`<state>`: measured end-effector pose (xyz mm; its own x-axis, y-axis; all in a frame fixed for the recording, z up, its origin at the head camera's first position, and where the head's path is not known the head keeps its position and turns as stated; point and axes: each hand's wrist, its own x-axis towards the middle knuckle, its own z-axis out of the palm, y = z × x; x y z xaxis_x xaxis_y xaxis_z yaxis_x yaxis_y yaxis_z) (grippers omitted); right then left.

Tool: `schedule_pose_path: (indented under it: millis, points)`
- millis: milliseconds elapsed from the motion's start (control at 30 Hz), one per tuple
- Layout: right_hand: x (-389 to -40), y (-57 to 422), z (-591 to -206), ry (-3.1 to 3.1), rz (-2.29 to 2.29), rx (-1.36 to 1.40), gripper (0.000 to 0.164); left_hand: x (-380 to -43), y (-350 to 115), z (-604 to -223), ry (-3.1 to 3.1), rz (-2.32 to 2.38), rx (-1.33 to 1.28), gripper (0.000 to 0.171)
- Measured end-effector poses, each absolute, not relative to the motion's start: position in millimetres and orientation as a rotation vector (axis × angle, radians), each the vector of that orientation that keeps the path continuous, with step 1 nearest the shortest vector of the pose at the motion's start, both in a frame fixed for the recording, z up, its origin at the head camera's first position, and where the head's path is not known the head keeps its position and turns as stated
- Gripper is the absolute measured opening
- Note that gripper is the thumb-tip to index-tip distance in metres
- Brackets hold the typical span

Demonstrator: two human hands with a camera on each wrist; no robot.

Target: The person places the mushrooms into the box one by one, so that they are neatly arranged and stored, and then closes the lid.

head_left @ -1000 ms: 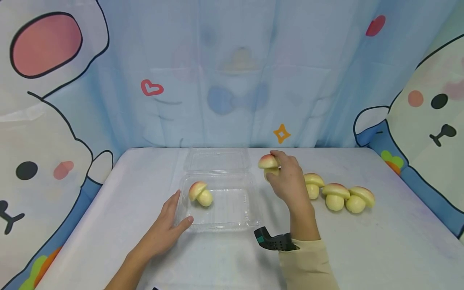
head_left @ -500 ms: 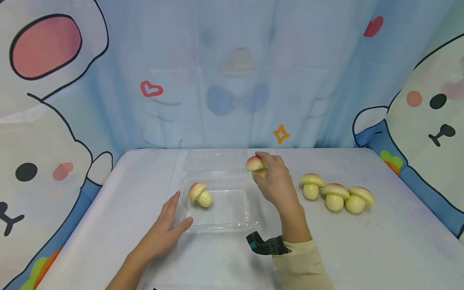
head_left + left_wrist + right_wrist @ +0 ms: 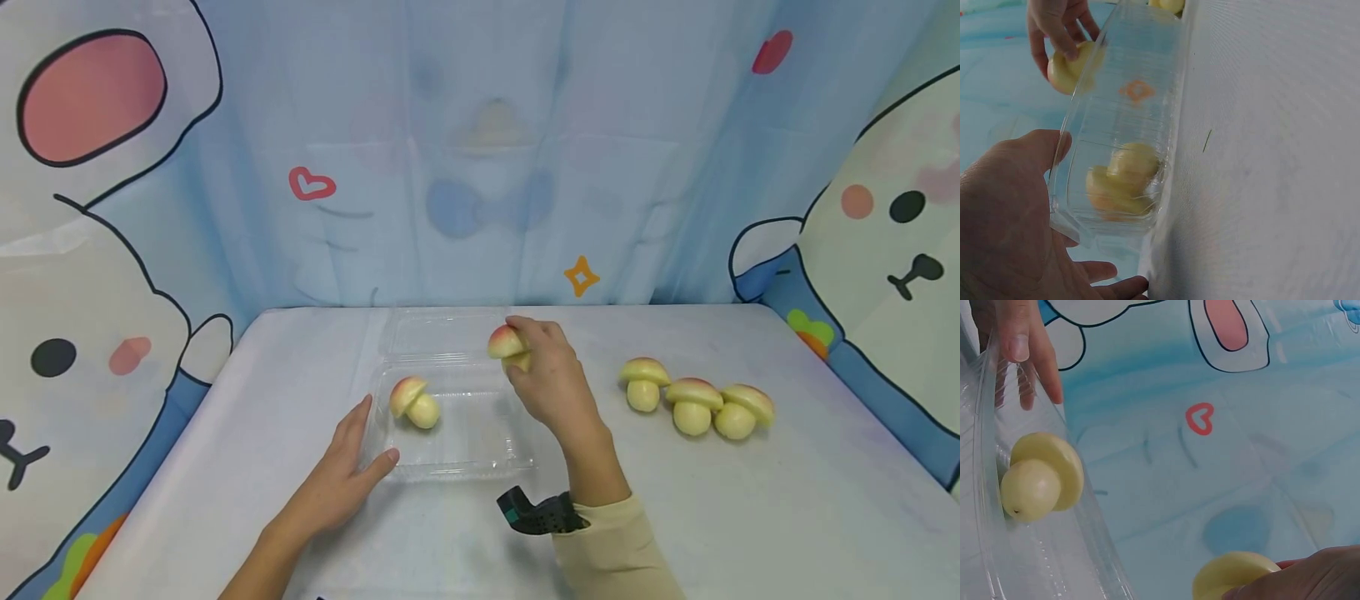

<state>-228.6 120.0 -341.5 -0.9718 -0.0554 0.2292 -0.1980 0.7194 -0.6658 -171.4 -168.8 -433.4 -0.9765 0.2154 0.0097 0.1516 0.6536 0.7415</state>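
Observation:
A clear plastic clamshell box [image 3: 465,462] lies with its lid [image 3: 442,333] folded back behind it. My left hand [image 3: 341,471] rests against its left end, fingers fairly straight along the side and thumb at the front rim. Inside, on the left, a pale yellow mushroom [image 3: 415,403] with a reddish cap lies on its side. My right hand [image 3: 551,375] pinches a second, similar mushroom [image 3: 507,342] between thumb and fingers, held above the box's back right corner. In the right wrist view, the held mushroom [image 3: 1229,575] is partly cut off by the frame.
Three more mushrooms sit in a row on the white table [image 3: 750,517] at right: a left one [image 3: 643,386], a middle one [image 3: 693,408] and a right one [image 3: 742,412]. A cartoon-printed curtain [image 3: 487,167] hangs behind the table.
My right hand has moved left with its mushroom, from the table beside the row to over the box's back right corner. My left hand and the box have stayed put.

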Motion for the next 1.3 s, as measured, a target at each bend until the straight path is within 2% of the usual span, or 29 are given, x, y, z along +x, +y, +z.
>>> schedule_pose_path:
  millis: [1300]
  points:
    - [-233.3, 74.3, -365.8, -2.829, 1.021, 0.356, 0.060, -175.3, -167.8, -434.4, 2.799, 1.207, 0.306, 0.092]
